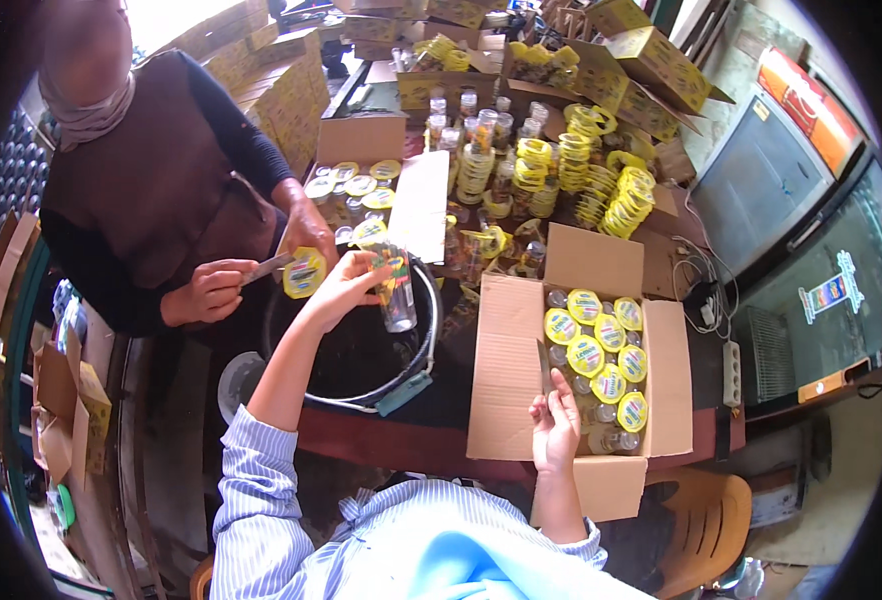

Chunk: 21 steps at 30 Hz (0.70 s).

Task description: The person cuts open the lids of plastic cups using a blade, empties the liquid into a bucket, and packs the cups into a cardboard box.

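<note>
Box [506,385] on bench [391,428] maybe half packed: yellow-lidded jars [601,345] fill most of it, few bare clear lids at edges. Loads more unlabelled jars [471,125] and stacked yellow rings [601,180] at back of bench, so plenty left, I'd guess.

Left hand [346,285] fingers curled round clear jar [396,290], held over dark round tub [356,350]. Right hand [556,425] closed on box's near flap, thin dark blade-like thing sticking up, can't tell what.

Co-worker's hands [211,290] across from me hold yellow label [304,273].

The left hand [346,285] grips a clear bottle [398,300] with a yellow lid. Just beside the right hand [556,425], a brown cardboard box [506,380] holds yellow-and-green lids [586,355]. The sleeve [251,480] is blue-and-white striped.
</note>
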{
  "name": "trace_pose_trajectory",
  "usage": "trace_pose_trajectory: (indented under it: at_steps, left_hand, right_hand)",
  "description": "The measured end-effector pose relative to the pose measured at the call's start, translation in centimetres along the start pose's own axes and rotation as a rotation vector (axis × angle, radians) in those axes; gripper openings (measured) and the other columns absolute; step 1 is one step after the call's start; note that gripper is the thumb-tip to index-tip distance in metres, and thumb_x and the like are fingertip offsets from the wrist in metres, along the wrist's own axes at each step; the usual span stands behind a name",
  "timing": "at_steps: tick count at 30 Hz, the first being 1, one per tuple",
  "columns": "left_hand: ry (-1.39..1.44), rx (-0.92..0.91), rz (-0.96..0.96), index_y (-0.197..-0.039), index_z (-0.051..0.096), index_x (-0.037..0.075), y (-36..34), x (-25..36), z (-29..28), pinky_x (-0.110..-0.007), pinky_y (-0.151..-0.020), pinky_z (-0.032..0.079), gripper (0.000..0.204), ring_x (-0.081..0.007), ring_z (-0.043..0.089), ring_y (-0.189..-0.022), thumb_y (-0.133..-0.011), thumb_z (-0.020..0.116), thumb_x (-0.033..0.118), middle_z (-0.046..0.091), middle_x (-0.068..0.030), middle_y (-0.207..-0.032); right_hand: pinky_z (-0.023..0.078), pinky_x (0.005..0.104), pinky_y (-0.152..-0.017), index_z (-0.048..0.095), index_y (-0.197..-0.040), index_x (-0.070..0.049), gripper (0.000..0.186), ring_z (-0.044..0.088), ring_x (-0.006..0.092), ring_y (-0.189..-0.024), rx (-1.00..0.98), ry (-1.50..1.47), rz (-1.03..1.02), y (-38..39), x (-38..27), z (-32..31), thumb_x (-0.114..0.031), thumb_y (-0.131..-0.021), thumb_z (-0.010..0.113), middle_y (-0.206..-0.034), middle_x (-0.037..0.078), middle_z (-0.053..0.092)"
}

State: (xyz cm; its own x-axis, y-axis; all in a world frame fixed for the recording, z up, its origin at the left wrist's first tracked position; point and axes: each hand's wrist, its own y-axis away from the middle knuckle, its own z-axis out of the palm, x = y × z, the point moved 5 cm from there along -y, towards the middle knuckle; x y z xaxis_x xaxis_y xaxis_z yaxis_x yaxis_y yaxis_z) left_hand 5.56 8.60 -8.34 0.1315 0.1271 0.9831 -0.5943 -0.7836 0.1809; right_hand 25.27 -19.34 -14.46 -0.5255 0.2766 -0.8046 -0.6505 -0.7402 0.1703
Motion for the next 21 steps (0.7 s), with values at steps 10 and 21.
trace_pose_trajectory:
  at_steps: [10,21]
  left_hand:
    - [-0.316,-0.048,-0.039,-0.119,0.046,-0.004,-9.9,2.5,9.0,-0.03,-0.075,0.05,0.06,-0.0164,0.053,-0.099,-0.078,0.062,0.038,0.05,-0.0115,-0.115]
    - [-0.424,0.004,-0.049,-0.123,0.001,-0.013,-21.4,-3.1,14.1,-0.027,-0.055,0.046,0.105,-0.0167,0.055,-0.066,-0.065,0.074,0.036,0.056,-0.0169,-0.089]
  right_hand:
    - [0.043,0.0207,-0.063,0.043,-0.124,-0.005,0.036,0.05,0.007,-0.07,0.284,-0.082,-0.076,4.2,-2.3,-8.7,-0.009,-0.089,0.046,-0.077,0.0,0.051]
    - [0.039,0.02,-0.065,0.047,-0.121,-0.004,0.032,0.046,0.0066,-0.069,0.431,-0.007,-0.173,5.7,-4.7,-11.1,-0.007,-0.089,0.045,-0.075,-0.001,0.049]
